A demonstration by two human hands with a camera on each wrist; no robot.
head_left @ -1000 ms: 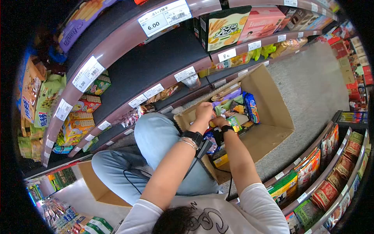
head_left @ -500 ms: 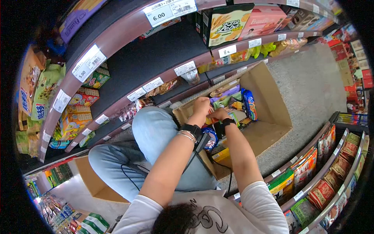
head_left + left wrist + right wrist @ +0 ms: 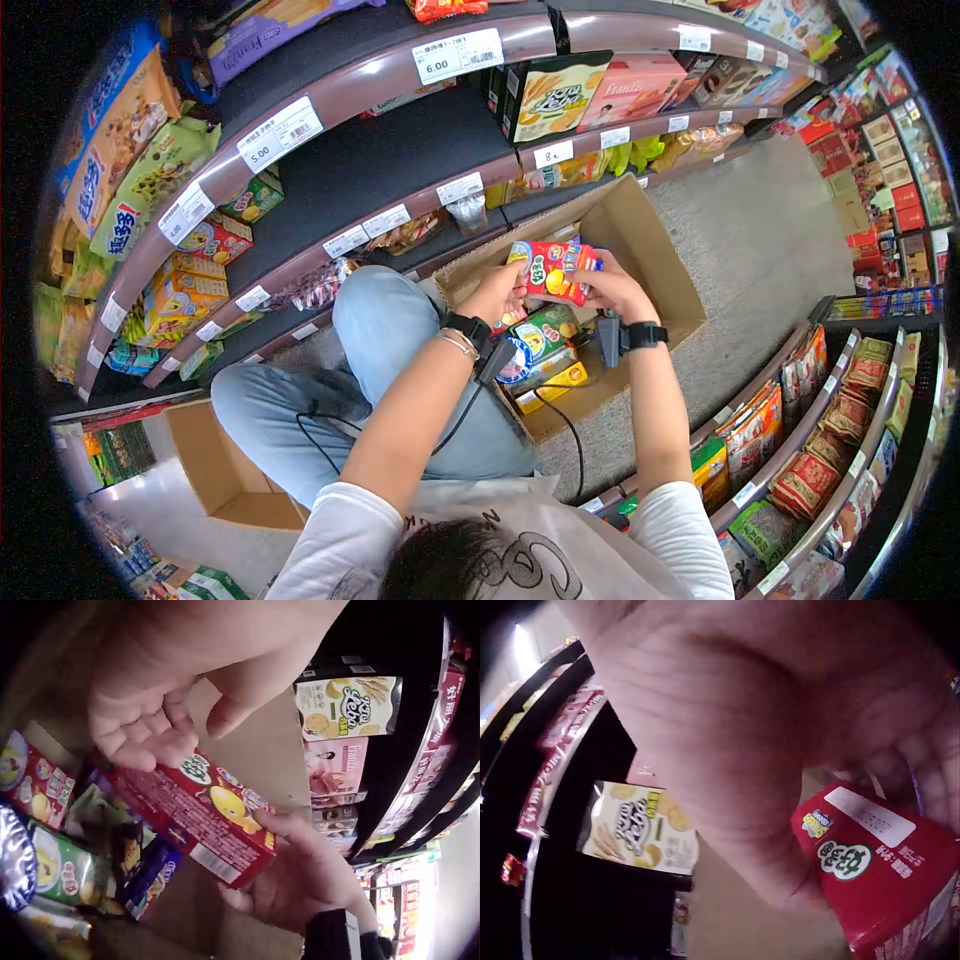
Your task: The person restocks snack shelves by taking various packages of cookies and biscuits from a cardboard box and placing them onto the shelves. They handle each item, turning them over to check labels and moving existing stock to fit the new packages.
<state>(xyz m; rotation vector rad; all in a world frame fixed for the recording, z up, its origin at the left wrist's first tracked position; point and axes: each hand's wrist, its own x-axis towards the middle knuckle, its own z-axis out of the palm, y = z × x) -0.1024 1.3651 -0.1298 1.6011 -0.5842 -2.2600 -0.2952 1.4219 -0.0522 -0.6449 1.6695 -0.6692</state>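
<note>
A red snack box (image 3: pixel 556 272) with a yellow picture on its face is held up over the open cardboard carton (image 3: pixel 655 295), one hand at each end. My left hand (image 3: pixel 497 293) has its curled fingers at the box's left end. With thumb and fingers, my right hand (image 3: pixel 622 292) grips the opposite end. The left wrist view shows the red box (image 3: pixel 214 814) tilted, its barcode side facing the camera. Inside the carton lie a green box (image 3: pixel 546 332), a yellow box (image 3: pixel 552 388) and a round blue-and-white package (image 3: pixel 516 360).
Curved store shelves (image 3: pixel 380 150) with price tags and boxed snacks run beyond the carton. Another rack (image 3: pixel 800 470) of bagged snacks stands at the right. A second cardboard box (image 3: pixel 235 465) sits on the floor at the left, beside my bent legs (image 3: pixel 370 380). Black cables hang from both wrists.
Both hands were down among the packages in the carton. They have come up holding the red box, and the right hand has moved to the right. The head view has shifted slightly.
</note>
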